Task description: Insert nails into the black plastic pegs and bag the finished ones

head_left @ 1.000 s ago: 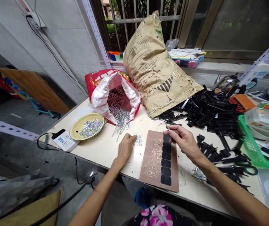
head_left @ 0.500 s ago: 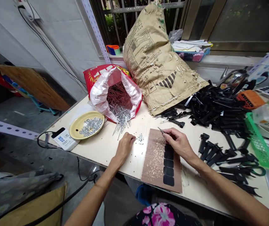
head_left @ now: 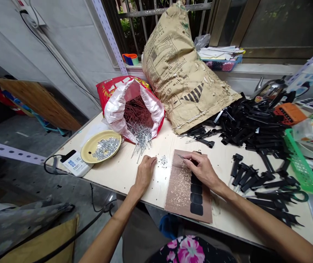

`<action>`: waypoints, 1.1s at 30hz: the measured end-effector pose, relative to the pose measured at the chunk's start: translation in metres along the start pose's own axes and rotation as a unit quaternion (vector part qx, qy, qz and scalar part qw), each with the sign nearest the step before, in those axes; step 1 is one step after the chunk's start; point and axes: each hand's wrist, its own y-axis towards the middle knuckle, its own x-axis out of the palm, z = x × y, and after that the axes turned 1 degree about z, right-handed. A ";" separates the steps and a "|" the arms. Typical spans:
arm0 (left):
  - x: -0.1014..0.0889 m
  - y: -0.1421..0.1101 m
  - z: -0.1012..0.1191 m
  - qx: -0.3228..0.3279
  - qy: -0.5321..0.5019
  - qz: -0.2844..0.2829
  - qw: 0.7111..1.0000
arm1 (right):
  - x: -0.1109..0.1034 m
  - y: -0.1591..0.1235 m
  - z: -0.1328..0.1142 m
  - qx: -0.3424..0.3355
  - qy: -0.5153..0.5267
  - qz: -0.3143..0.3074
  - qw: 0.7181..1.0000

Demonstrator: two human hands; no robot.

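Note:
My right hand (head_left: 202, 168) is closed around slim metal tweezers (head_left: 180, 156), whose tip points left over the top of a brown board (head_left: 170, 204). On that board lie many pale specks (head_left: 180, 191) and a column of black rounded-square pads (head_left: 196, 198), partly covered by my hand. To the left, my left hand (head_left: 144, 171) rests on the table with thumb and forefinger pinched together; whatever is between them is hidden. Just right of those fingertips is a small pile of tiny metal pieces (head_left: 163, 160).
A yellow dish (head_left: 86, 155) of small metal parts stands left, beside a white device (head_left: 75, 163). Behind sit a red-and-white bag (head_left: 112, 109) of long metal pins and a large paper sack (head_left: 178, 80). Black plastic parts (head_left: 255, 128) are heaped right, near a green basket (head_left: 301, 168).
My right hand has shifted slightly left, bringing the tweezers' tip to the left over the board's upper part. My left hand stays pinched beside the small pile.

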 end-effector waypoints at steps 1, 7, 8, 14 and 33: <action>0.000 0.001 0.003 0.008 0.011 0.012 1.000 | -0.001 -0.001 0.000 0.007 0.001 0.002 1.000; 0.016 0.012 0.018 0.164 0.066 -0.068 0.982 | -0.002 -0.001 0.003 0.027 0.007 0.026 0.999; 0.020 0.013 0.018 0.175 0.068 -0.094 0.978 | -0.002 -0.001 0.003 0.023 0.004 0.027 0.999; 0.023 0.005 0.009 0.174 0.098 -0.133 0.971 | -0.004 -0.004 0.004 0.016 -0.020 0.018 1.000; -0.009 -0.078 0.063 0.147 0.174 -0.055 0.972 | -0.050 -0.033 0.022 0.145 -0.196 0.083 0.966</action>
